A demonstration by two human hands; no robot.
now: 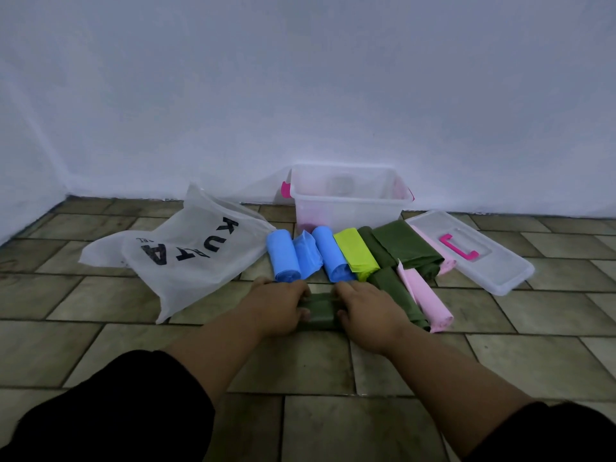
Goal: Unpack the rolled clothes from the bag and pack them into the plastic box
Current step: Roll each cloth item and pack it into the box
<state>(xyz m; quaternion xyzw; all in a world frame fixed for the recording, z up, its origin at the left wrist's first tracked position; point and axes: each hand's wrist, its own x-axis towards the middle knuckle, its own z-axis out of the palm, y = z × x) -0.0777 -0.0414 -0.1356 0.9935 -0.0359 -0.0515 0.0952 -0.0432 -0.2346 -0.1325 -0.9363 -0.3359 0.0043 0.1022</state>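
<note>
Two black sleeves [100,415] frame the bottom of the view, and two bare forearms reach forward over the brown tiled floor [333,425]. The left hand [280,306] and the right hand [363,311] each grip one end of a single dark green rolled cloth [321,311] that lies on the tiles, fingers curled over its top and thumbs on its near side.

Just right of it lie one more dark green roll [396,296] and one pale pink roll [428,303], side by side and touching. Beyond the hands runs a row of rolls: three light blue rolls [281,255], then one lime green roll [355,258], then a third dark green roll [375,246] and a wider, looser dark green bundle [408,246], with a second pink roll [436,253] partly hidden behind it.

To the left of the row lies one crumpled white translucent plastic bag [186,258] with black lettering, flat on the floor. To the right lies one clear plastic lid [500,271] with a pink handle.

Farthest off, against the white wall [300,78], stands one clear plastic box [350,208] with pink side latches, open; none of the rolls lies in it.
</note>
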